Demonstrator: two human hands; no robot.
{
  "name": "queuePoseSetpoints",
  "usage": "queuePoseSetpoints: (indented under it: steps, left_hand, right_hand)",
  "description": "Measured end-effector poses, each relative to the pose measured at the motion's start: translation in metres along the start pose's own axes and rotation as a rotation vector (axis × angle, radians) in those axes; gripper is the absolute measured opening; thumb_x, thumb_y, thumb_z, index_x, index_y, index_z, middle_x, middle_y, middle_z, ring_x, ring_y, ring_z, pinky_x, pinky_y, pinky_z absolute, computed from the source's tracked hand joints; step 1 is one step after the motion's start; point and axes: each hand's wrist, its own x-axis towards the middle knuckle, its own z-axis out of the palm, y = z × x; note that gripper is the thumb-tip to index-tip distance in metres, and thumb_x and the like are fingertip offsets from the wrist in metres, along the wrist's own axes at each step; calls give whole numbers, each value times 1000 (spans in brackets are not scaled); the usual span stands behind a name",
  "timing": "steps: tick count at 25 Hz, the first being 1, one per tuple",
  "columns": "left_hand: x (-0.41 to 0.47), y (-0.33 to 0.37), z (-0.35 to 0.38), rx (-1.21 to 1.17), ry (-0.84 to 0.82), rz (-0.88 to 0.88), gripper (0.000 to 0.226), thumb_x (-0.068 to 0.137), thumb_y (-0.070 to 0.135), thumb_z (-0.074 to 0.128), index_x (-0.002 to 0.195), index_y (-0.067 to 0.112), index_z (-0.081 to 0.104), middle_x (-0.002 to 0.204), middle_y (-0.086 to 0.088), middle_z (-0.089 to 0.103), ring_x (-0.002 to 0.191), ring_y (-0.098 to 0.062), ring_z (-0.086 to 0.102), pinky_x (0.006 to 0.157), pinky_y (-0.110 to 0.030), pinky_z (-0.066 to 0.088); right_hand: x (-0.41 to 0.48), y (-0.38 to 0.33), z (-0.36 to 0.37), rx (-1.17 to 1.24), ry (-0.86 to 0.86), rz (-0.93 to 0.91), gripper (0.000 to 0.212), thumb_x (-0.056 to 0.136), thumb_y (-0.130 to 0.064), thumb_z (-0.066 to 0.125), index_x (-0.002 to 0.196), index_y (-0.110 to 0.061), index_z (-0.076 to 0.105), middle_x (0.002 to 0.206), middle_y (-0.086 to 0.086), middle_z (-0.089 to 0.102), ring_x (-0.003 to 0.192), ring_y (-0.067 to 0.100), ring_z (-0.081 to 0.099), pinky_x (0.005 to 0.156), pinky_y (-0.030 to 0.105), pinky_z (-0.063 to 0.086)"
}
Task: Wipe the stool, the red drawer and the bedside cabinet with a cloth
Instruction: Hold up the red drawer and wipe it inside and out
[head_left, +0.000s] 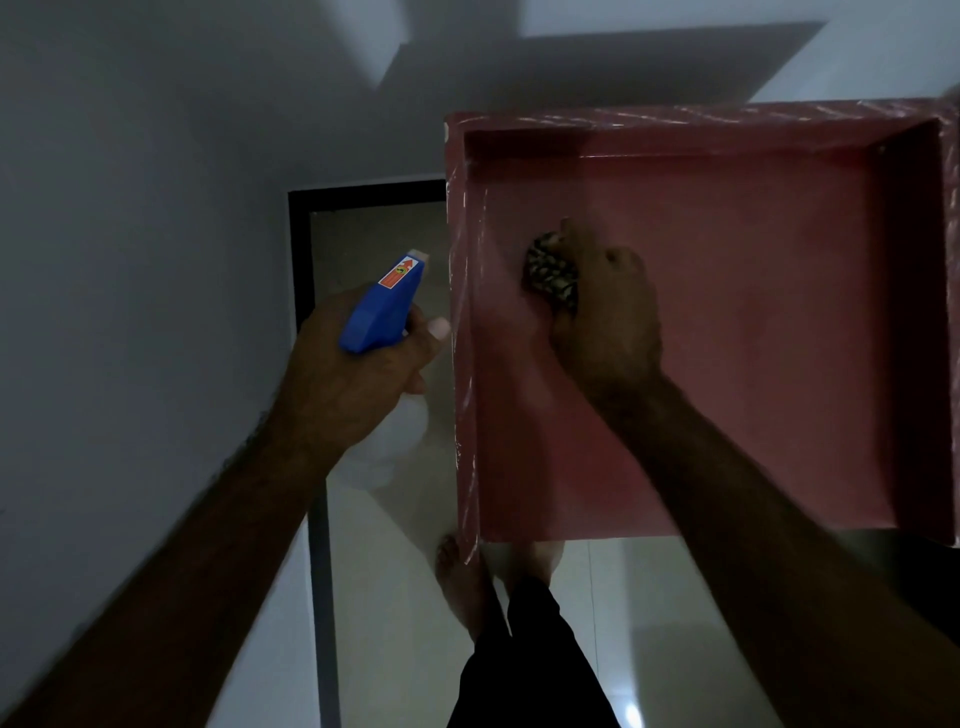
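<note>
- The right hand (602, 322) reaches into the drawer (779, 338), fingers curled round a bunched cloth (550, 273) and pressing it onto the drawer's bottom.
- The cloth is a crumpled wad with a dark and pale pattern. It pokes out ahead of the knuckles, near the drawer's left wall.
- The drawer is red, square and shallow, with a flat, smooth bottom and straight low walls. Apart from the hand and the cloth, nothing shows in it.
- Pale streaks run along the drawer's left and far rims. The right wall is in deep shadow.
- The left hand (358, 374) is just left of the drawer's left wall and outside it. It is closed round the neck of a spray bottle (382, 304), thumb wrapped across the front.
- The bottle's head is blue hard plastic with a white nozzle tip and a red label bearing an arrow. It points away from the person. A translucent pale body hangs below the fist, blurred.
- Below both hands, bare feet (462, 587) stand on a glossy pale tiled floor (395, 571), partly under the drawer's near edge, with dark trousers (524, 654) nearer the camera.
- Beyond the left hand a dark frame (301, 249) edges the floor, against a plain grey wall (130, 208).
</note>
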Motion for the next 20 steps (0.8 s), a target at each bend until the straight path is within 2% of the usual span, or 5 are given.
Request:
queuePoseSetpoints:
  steps: [3, 8, 12, 17, 20]
  left_hand:
    - [2, 1, -2, -19, 5, -17, 14, 92, 27, 67, 85, 17, 59, 80, -17, 67, 65, -14, 66, 59, 0, 44]
    - [5, 1, -3, -31, 4, 0, 15, 93, 25, 68, 83, 19, 59, 77, -15, 67, 67, -10, 67, 59, -1, 45]
    - [9, 1, -5, -25, 3, -1, 17, 93, 25, 67, 80, 20, 57, 75, -14, 65, 61, -1, 64, 60, -1, 45]
    - [12, 3, -6, -56, 8, 5, 16, 93, 25, 68, 82, 17, 59, 78, -19, 67, 68, -12, 67, 61, -3, 46]
    - [15, 4, -5, -39, 8, -5, 16, 93, 25, 68, 83, 17, 59, 78, -18, 67, 65, -7, 65, 59, -1, 45]
  right_hand:
    - [-12, -22, 8, 33, -63, -124, 65, 85, -24, 56, 149, -17, 52, 121, 21, 67, 111, 37, 59, 90, 38, 52]
    - [-10, -26, 7, 25, -113, -235, 71, 84, -31, 58, 151, -11, 50, 130, 22, 67, 116, 43, 60, 96, 51, 54]
    - [8, -14, -2, 42, -18, 22, 76, 82, -4, 72, 153, -16, 49, 129, 22, 64, 119, 39, 57, 98, 50, 54]
    - [-6, -35, 19, 11, -113, -250, 71, 81, -18, 76, 148, -14, 53, 124, 17, 70, 112, 40, 60, 90, 48, 56]
    - [6, -27, 7, 39, -63, -214, 69, 85, -20, 69, 151, -10, 50, 123, 23, 69, 110, 43, 62, 90, 47, 54]
